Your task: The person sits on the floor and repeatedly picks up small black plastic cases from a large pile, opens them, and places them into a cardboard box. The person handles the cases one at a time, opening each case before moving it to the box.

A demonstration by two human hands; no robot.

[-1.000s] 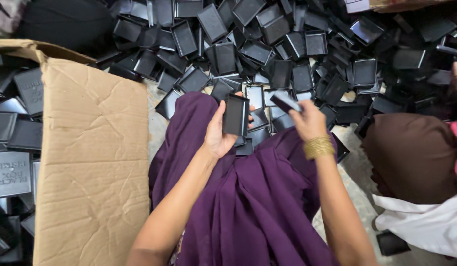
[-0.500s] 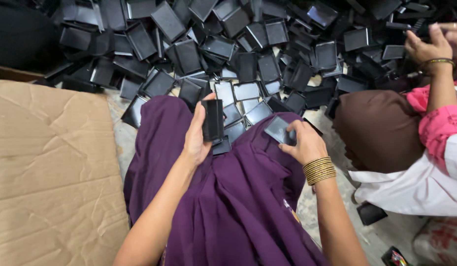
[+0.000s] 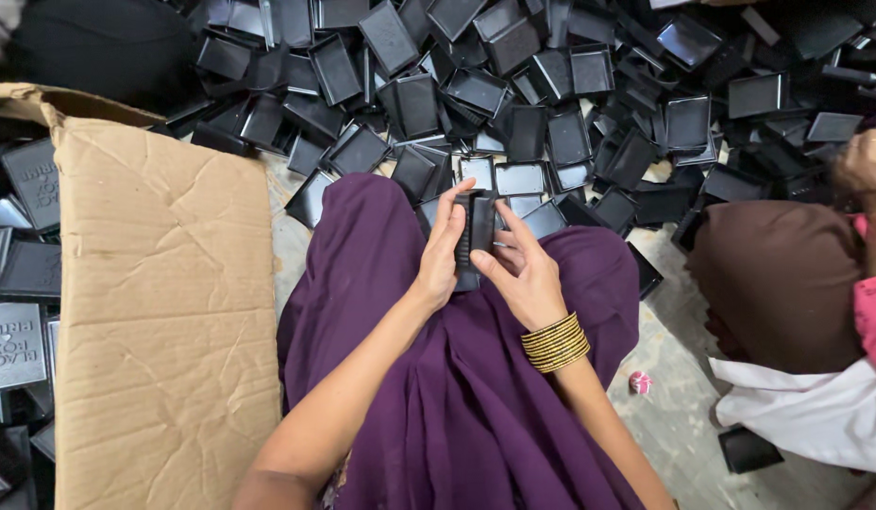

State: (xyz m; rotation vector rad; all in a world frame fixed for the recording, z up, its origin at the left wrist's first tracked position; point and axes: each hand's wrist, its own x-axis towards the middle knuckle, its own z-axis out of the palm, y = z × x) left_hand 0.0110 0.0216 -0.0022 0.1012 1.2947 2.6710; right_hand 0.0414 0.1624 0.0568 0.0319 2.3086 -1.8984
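Observation:
Both my hands meet over my lap, which is draped in purple cloth (image 3: 476, 406). My left hand (image 3: 442, 253) grips a small black plastic box (image 3: 475, 229) by its left edge, held upright on its side. My right hand (image 3: 521, 269), with gold bangles (image 3: 555, 342) at the wrist, presses against the same box from the right and below. Just beyond my knees lies a big heap of the same black box halves (image 3: 513, 85), open side up or tumbled.
A cardboard carton flap (image 3: 164, 312) lies at my left, with stacked black boxes (image 3: 13, 283) inside the carton. At the right sits another person in brown (image 3: 787, 274) and pink, one hand (image 3: 863, 161) reaching into the heap. A small pink scrap (image 3: 640, 382) lies on the floor.
My right hand has brought its black piece across to the one in my left hand; both hands now close on one box. The view has shifted back toward the carton.

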